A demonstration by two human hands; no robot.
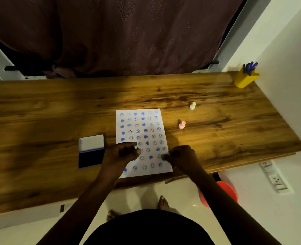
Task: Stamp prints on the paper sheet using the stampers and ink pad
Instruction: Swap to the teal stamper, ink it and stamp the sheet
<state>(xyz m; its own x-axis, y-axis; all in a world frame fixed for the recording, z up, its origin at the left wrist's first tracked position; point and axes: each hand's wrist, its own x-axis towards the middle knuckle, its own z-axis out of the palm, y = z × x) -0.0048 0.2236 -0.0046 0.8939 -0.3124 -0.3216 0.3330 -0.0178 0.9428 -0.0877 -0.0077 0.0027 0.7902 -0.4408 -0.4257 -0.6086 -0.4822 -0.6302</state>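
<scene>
A white paper sheet (146,124) lies on the wooden desk (57,112), covered with several blue hearts and smiley prints. My left hand (121,154) hovers over the sheet's lower left, closed on a small light-blue stamper (135,147). My right hand (181,159) rests at the sheet's lower right edge, pinching another small stamper (168,154) whose tip touches the paper. The open ink pad (90,157), dark with a white lid, sits just left of the sheet. A pink stamper (182,125) and a cream stamper (192,105) stand upright to the right of the sheet.
A yellow pen holder (246,79) with purple pens stands at the desk's far right corner. A dark curtain (128,32) hangs behind the desk. An orange stool (229,191) sits on the floor under the right edge, near a wall socket strip (275,179).
</scene>
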